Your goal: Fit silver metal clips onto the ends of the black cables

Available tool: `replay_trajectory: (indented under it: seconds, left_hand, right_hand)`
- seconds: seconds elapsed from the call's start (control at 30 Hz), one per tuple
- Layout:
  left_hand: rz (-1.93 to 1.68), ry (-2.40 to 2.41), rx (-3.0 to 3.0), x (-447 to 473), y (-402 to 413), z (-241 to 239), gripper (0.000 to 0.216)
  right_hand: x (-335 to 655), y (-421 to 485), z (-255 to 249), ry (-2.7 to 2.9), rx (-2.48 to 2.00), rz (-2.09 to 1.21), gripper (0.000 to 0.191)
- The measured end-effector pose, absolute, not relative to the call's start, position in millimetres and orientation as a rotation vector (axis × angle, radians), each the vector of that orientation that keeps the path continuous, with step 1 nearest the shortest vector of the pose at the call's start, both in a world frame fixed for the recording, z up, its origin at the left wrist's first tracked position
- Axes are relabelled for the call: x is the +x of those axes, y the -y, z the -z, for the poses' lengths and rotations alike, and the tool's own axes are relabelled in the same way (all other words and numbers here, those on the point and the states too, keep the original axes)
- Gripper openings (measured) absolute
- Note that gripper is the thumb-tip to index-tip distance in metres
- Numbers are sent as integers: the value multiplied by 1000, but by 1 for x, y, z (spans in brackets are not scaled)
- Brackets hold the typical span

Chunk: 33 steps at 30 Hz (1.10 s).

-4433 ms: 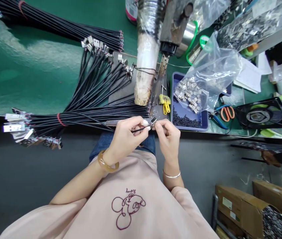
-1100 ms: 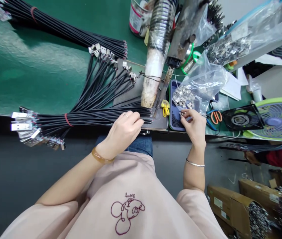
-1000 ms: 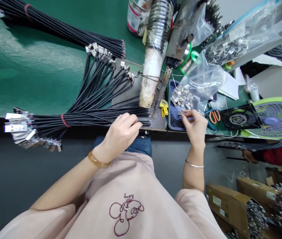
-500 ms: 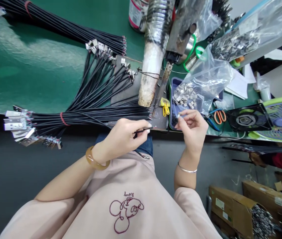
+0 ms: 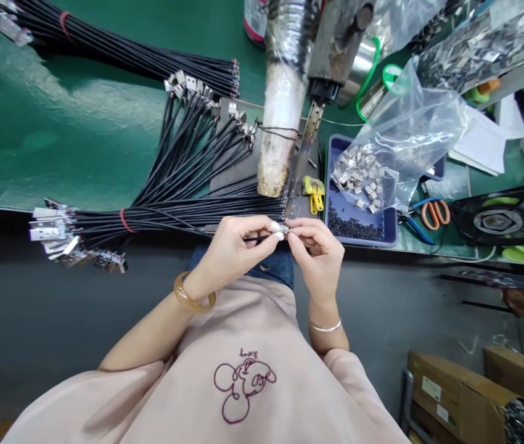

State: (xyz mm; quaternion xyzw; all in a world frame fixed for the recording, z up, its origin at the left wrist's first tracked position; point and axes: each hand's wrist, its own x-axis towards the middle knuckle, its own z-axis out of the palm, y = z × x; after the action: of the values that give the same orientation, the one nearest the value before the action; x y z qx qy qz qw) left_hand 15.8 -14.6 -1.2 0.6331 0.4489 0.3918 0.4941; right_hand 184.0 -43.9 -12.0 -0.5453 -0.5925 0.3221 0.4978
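Note:
My left hand (image 5: pixel 234 250) pinches the end of a thin black cable (image 5: pixel 259 237) just off the bench's front edge. My right hand (image 5: pixel 317 253) meets it fingertip to fingertip, pinching a small metal shell (image 5: pixel 284 228) at the cable's tip. A bundle of black cables (image 5: pixel 174 217) tied with a red band lies along the bench edge to the left of my hands. Behind my right hand stands a blue tray (image 5: pixel 384 237). On it lies a clear bag of metal shells (image 5: pixel 364 176).
More black cables with metal ends (image 5: pixel 197 142) fan over the green mat (image 5: pixel 58 123). A wrapped tool on a stand (image 5: pixel 280 111), yellow clips (image 5: pixel 312 192), orange-handled scissors (image 5: pixel 433 213) and a black fan (image 5: pixel 497 219) sit behind. Cardboard boxes (image 5: pixel 456 394) stand on the floor, lower right.
My right hand left the blue tray with a metal shell and came left to meet my left hand. My left hand drew one cable out of the bundle.

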Motion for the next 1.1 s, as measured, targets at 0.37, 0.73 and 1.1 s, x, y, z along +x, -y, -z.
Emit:
replay_trajectory:
  seconds: [0.37, 0.73, 1.1]
  left_hand:
    - [-931, -1066, 1604, 15, 14, 0, 16]
    - [-953, -983, 1384, 14, 14, 0, 13]
    - [-974, -953, 1179, 14, 11, -3, 13]
  right_hand:
    - [185, 50, 13, 1514, -1326, -679, 7]
    - [180, 54, 15, 1592, -1190, -225, 23]
    - [178, 54, 17, 1604, -1180, -129, 17]
